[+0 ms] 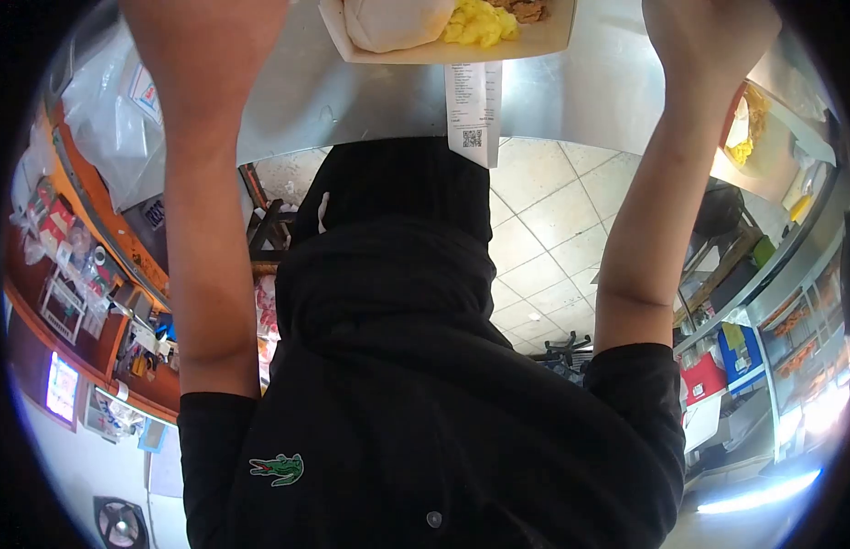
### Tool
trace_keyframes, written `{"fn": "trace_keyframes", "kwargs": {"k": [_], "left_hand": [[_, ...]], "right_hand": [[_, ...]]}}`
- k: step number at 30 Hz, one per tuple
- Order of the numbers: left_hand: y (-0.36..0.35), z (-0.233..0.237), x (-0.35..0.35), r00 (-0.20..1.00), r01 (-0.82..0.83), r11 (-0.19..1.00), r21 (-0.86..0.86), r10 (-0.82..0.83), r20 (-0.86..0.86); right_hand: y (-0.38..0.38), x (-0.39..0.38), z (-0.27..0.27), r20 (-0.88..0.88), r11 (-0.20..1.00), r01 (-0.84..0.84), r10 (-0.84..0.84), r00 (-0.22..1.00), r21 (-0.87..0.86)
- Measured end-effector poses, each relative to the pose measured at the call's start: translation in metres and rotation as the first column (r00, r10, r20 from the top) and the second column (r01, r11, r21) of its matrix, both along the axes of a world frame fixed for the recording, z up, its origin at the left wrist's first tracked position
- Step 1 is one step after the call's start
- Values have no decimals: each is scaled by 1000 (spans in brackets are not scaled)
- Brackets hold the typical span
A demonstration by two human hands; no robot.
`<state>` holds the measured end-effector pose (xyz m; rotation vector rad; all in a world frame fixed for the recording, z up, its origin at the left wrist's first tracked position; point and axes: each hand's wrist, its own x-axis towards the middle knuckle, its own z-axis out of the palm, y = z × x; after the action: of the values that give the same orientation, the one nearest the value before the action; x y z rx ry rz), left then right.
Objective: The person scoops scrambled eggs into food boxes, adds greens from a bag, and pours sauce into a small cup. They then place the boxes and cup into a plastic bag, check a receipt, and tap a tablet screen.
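Paper tray (462, 55) at top centre, over the steel counter (388, 105), with pale bundle (398, 23), yellow egg-like food (480, 26) and brown food (527, 11) side by side, raised wall presumably for containing them. Printed slip (473, 105), upper end hidden at the tray, lower end past the counter's edge, perhaps so placed for reading against the contents. Left hand (205, 46) and right hand (713, 37) to either side, fingers out of frame, so cannot tell whether wide, narrow or holding anything; farther out, plastic bag (109, 119) at left, second food tray (774, 169) at right.
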<state>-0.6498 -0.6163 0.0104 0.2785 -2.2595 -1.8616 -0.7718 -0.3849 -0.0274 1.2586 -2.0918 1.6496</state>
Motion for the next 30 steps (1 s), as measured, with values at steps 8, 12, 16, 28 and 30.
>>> {"fn": "trace_keyframes", "kwargs": {"k": [8,12,16,28,30], "left_hand": [[19,1,39,976,2,958,-287,-64,-207],[11,-21,69,923,-292,889,-351,359,141],[-1,-32,84,908,-343,906,-247,387,162],[33,-36,84,957,-152,988,-26,154,245],[51,-28,79,963,-162,975,149,123,240]], "right_hand": [[8,19,15,196,981,9,-47,980,192],[33,27,10,334,891,148,-309,890,430],[39,32,8,289,845,209,-385,877,492],[23,88,-12,357,861,310,-460,813,402],[17,96,-24,359,844,371,-509,782,387]]}}
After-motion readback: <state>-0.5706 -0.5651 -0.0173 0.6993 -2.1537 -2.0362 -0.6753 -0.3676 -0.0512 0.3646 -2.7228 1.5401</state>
